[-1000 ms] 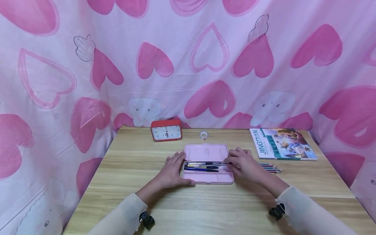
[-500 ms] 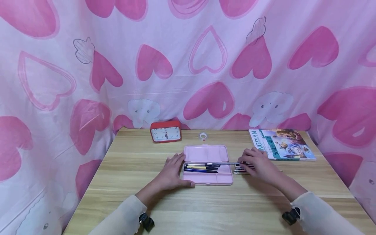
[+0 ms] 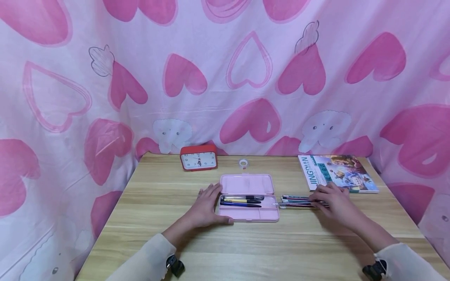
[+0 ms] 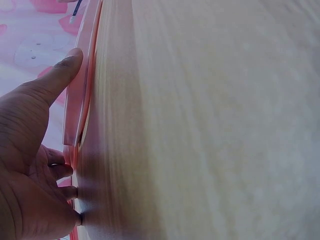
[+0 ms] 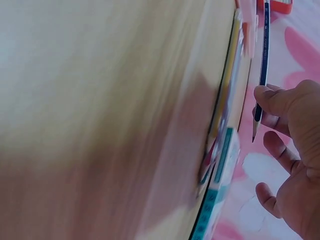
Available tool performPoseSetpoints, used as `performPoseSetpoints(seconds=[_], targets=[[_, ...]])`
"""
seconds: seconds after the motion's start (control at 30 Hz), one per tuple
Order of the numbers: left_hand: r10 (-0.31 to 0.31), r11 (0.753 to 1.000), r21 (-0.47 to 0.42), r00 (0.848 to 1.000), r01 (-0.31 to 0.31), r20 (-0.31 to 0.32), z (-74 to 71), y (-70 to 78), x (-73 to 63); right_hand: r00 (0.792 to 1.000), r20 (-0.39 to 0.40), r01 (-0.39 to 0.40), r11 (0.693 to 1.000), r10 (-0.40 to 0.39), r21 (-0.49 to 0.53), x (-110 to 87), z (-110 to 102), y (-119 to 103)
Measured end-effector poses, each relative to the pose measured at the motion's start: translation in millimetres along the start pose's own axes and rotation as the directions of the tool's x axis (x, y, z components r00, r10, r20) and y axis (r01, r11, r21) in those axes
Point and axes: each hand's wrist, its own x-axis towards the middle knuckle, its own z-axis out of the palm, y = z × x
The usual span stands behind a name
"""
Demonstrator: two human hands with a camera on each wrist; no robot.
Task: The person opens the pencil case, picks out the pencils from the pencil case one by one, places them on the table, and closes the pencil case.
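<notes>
A pink pencil case (image 3: 242, 214) lies with its lid folded back on the table, several pens (image 3: 240, 204) inside its upper compartment. My left hand (image 3: 205, 208) is at the case's left end; in the left wrist view its extended thumb (image 4: 66, 70) touches the front wall. To the right of the case, my right hand (image 3: 335, 203) pinches a dark pencil (image 5: 265, 50) between thumb and fingers. In the right wrist view that pencil is raised off the table, sharpened tip toward the palm side. Beneath it is a bundle of several pencils (image 3: 290, 207), partly hidden by the hand.
A red clock (image 3: 199, 158) stands at the back left of the wooden table (image 3: 225, 249). Behind the case is a small tape roll (image 3: 243, 163). A book (image 3: 341, 173) lies at the back right, just beyond my right hand. A pink heart-patterned curtain (image 3: 197, 105) hangs behind.
My right hand has moved right, away from the case, taking the pencil from over the case to above the pencil bundle. My left hand has stayed in place.
</notes>
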Motion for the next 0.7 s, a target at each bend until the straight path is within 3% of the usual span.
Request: performPoseSetpoints(seconds=[0.37,0.7], targets=[[-0.005,1.000,-0.001,1.000,0.005,0.004,-1.0,1.4,-1.0,0.994,0.052,-0.098,0.994,0.100,-0.042,-24.0,1.6,21.0],[-0.005,1.000,0.004,1.000,0.005,0.007,-0.7,0.8,-0.1,0.990,0.081,-0.110,0.994,0.111,-0.026,-34.5,2.1,30.6]])
